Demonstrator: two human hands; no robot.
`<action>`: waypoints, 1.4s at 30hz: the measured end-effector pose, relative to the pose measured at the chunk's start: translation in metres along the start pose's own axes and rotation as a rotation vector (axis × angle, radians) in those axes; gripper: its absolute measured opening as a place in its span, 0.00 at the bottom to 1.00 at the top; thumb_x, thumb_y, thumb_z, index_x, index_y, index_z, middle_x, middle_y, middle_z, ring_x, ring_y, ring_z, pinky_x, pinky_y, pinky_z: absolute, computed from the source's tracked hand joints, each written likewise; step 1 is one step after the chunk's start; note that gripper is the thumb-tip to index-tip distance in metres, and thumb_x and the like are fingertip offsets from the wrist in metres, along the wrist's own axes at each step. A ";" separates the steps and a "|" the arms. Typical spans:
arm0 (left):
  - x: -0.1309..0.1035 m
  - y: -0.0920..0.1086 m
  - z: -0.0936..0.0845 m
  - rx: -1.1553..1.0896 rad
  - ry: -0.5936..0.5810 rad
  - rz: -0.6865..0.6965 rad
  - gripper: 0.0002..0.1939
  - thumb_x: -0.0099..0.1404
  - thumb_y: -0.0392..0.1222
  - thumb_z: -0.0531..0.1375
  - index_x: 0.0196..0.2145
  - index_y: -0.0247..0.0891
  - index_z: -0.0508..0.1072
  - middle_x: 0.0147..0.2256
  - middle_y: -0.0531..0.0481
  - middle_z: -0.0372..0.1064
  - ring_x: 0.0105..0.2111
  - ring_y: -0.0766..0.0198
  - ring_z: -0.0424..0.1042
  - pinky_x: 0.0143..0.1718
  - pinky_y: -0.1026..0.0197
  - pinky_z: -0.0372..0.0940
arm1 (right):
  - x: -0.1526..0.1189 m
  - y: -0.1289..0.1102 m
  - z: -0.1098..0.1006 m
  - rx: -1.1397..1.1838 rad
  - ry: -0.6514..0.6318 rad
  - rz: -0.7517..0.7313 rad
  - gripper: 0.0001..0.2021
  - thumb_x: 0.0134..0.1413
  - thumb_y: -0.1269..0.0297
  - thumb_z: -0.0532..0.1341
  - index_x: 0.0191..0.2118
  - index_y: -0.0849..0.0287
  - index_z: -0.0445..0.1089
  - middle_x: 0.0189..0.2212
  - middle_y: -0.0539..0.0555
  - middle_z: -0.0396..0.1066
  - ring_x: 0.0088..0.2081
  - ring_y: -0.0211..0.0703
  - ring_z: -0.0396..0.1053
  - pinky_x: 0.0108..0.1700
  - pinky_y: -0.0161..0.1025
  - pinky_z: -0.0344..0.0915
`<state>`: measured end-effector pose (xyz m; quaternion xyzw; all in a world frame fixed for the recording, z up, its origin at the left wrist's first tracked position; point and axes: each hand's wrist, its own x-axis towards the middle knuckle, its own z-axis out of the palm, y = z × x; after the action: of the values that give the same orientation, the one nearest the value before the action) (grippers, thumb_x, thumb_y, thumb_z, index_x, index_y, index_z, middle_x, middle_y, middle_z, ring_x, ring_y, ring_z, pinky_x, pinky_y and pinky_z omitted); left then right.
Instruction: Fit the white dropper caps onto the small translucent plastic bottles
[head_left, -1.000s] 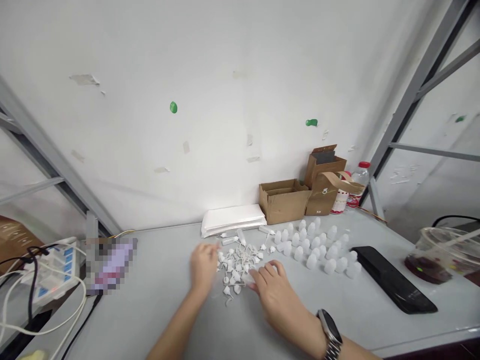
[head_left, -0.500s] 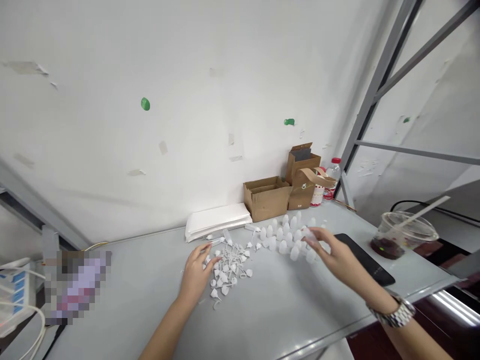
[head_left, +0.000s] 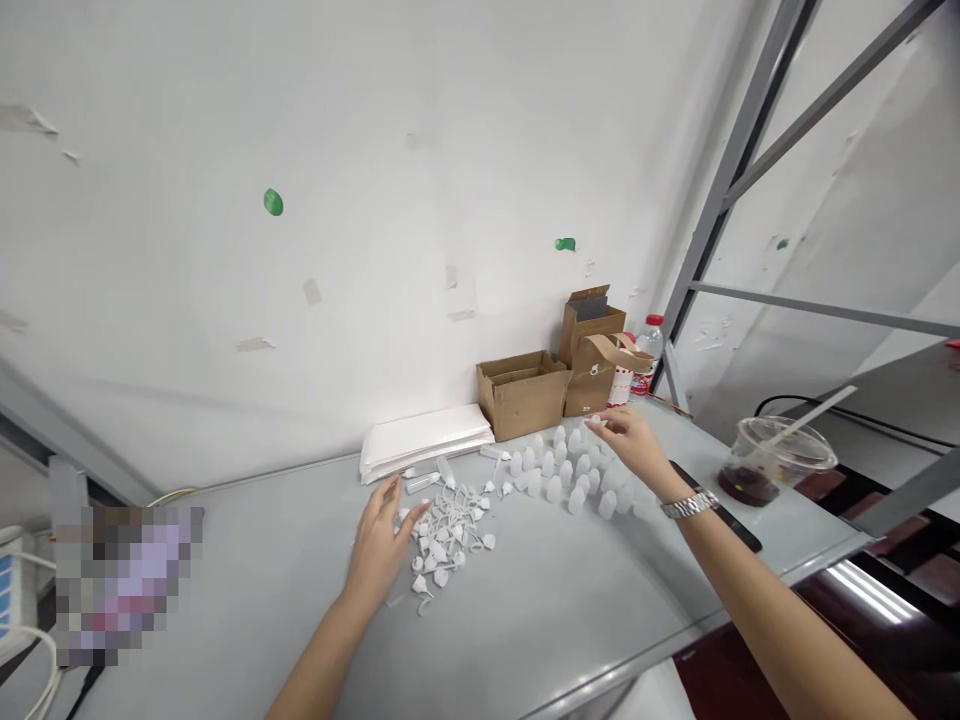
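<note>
My left hand [head_left: 377, 540] hovers at the left side of a loose pile of small white plastic pieces with curled tails [head_left: 450, 530]. Its thumb and fingers are apart, and nothing shows between them. Just beyond its fingertips lies a clear small tube [head_left: 422, 483]. At the back right, my right hand [head_left: 630, 445] has thumb and fingers pinched on a small translucent white cap [head_left: 596, 421]. Below and left of that hand, several rounded translucent white caps [head_left: 553, 488] stand upright in a cluster.
White sheets [head_left: 424, 440] lie stacked against the wall, beside an open cardboard box [head_left: 525, 400]. A brown paper bag [head_left: 590, 375] and a red-capped bottle [head_left: 649, 350] stand behind. On the right are a black flat device [head_left: 739, 530] and a plastic cup with a straw [head_left: 750, 475].
My right hand has moved back and left, to the far edge of the cap cluster. My left hand has drawn slightly away from the clear tube. The view has shifted a little.
</note>
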<state>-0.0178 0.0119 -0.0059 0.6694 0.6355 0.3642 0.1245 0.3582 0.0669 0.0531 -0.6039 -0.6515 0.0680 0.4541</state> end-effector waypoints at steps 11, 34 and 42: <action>0.000 0.000 -0.002 0.016 -0.026 0.006 0.23 0.61 0.52 0.49 0.51 0.42 0.62 0.55 0.45 0.55 0.54 0.55 0.55 0.54 0.50 0.53 | -0.007 0.011 0.027 -0.242 -0.152 -0.062 0.14 0.53 0.55 0.52 0.30 0.58 0.69 0.28 0.54 0.74 0.30 0.44 0.69 0.37 0.41 0.59; 0.000 -0.001 0.002 0.044 -0.022 0.038 0.23 0.61 0.53 0.49 0.51 0.40 0.63 0.53 0.44 0.57 0.53 0.55 0.57 0.54 0.51 0.54 | -0.011 -0.037 0.033 -0.414 -0.072 -0.396 0.13 0.59 0.64 0.48 0.40 0.60 0.69 0.36 0.57 0.71 0.38 0.45 0.66 0.40 0.41 0.53; -0.002 0.000 0.004 0.114 -0.021 0.089 0.21 0.62 0.51 0.48 0.49 0.39 0.65 0.51 0.43 0.61 0.52 0.55 0.59 0.51 0.50 0.56 | -0.019 -0.098 0.108 -0.655 -0.340 -0.492 0.07 0.51 0.74 0.55 0.31 0.63 0.71 0.30 0.60 0.71 0.37 0.48 0.64 0.36 0.41 0.53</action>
<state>-0.0150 0.0116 -0.0096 0.7067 0.6236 0.3254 0.0763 0.2117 0.0751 0.0436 -0.5232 -0.8285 -0.1536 0.1278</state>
